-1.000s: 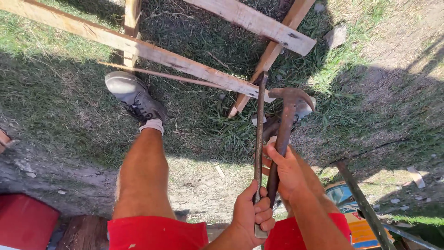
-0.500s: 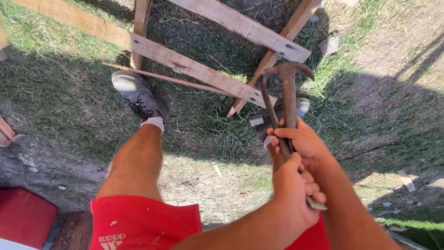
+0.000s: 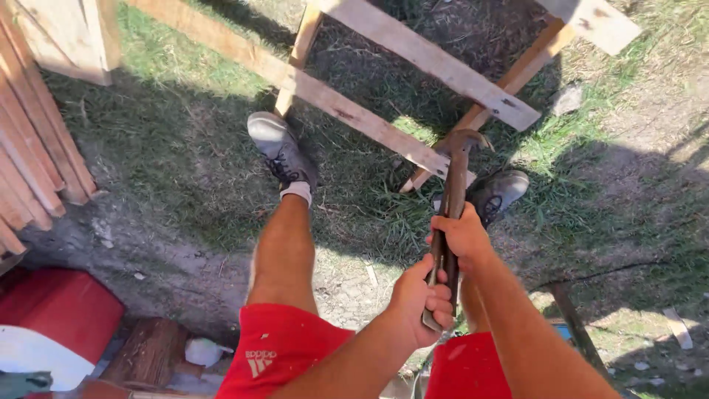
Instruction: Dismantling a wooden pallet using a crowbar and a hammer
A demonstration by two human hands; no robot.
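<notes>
Both my hands grip a long rusty metal tool (image 3: 452, 193) made of two bars side by side, with a curved head at its far end. My left hand (image 3: 422, 299) is closed around the near ends of the bars. My right hand (image 3: 465, 236) grips them just above it. The curved head rests against the end of a slanted wooden plank (image 3: 347, 111), part of a rough plank frame on the grass. My left shoe (image 3: 281, 151) stands by that plank. My right shoe (image 3: 501, 191) is just behind the tool.
Another plank (image 3: 436, 63) and a slanted leg (image 3: 517, 77) cross above. Wooden slats (image 3: 29, 148) lean at the left. A red container (image 3: 59, 310) and a wood block (image 3: 148, 351) lie at the lower left. Grass and bare dirt cover the ground.
The two bars, spread apart a second ago, are now together. My left hand has moved up close under my right. The tool's head now sits at the plank's end.
</notes>
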